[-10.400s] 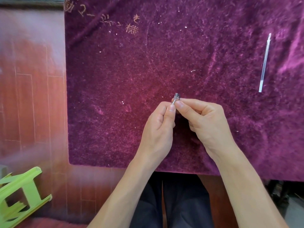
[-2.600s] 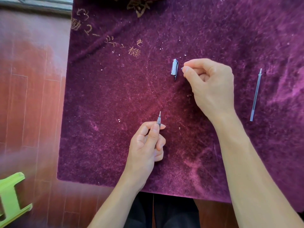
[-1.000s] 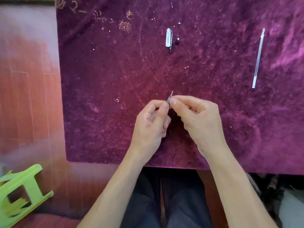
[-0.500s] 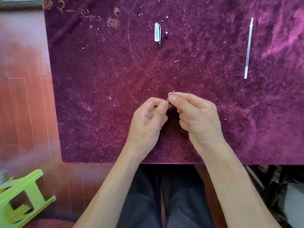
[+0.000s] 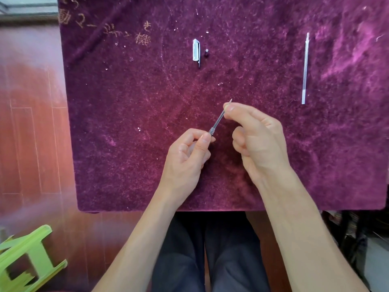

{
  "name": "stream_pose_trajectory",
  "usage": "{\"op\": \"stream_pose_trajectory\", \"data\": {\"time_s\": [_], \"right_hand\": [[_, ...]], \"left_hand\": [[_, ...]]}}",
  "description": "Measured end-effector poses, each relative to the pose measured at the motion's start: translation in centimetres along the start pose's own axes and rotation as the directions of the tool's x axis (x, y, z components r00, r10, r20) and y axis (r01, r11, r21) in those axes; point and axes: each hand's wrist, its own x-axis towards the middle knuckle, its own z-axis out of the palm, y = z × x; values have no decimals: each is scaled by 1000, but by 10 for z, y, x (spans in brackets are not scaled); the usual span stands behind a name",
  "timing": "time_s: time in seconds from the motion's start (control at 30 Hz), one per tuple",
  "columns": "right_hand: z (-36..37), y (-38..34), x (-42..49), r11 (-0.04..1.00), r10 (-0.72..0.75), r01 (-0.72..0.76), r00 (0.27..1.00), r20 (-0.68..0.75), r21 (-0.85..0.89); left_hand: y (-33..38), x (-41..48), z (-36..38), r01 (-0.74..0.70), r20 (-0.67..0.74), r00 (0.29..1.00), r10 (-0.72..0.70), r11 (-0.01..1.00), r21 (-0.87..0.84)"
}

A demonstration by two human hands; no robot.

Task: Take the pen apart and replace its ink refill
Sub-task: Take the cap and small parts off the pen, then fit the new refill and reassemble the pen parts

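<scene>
My left hand [image 5: 187, 157] pinches the pen barrel [image 5: 211, 131]; only its threaded front end shows past my fingertips. A thin ink refill [image 5: 219, 120] sticks out of it, slanting up and to the right. My right hand [image 5: 259, 144] grips that refill near its metal tip between thumb and forefinger. The clear pen cap [image 5: 196, 50] lies at the far middle of the cloth, beside a tiny black part [image 5: 207, 53]. A second, clear refill [image 5: 305, 68] lies lengthwise at the far right.
A purple velvet cloth [image 5: 126, 123] covers the table; its front edge is just below my wrists. Left of it is red wooden floor, with a green plastic stool [image 5: 27, 260] at the bottom left. My dark trousers show under the table edge.
Half a second ago both hands were pinched together at the pen's tip. My right hand has since moved up and right, and a length of refill now shows between the hands.
</scene>
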Motion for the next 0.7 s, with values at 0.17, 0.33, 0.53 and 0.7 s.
{"op": "stream_pose_trajectory", "data": {"time_s": [0.17, 0.33, 0.53, 0.7], "right_hand": [[-6, -20, 12, 998, -70, 70, 997, -13, 0], [-14, -35, 25, 987, -153, 155, 986, -59, 43], [-32, -45, 37, 974, -215, 221, 971, -104, 53], [-43, -44, 41, 962, -274, 268, 954, -124, -57]], "left_hand": [[-1, 0, 0, -6, 5, 1000, 6, 1000, 8], [-3, 1, 0, 1, 8, 1000, -1, 1000, 8], [-4, 2, 0, -3, 9, 1000, 3, 1000, 10], [-4, 2, -1, 0, -12, 1000, 0, 1000, 2]]}}
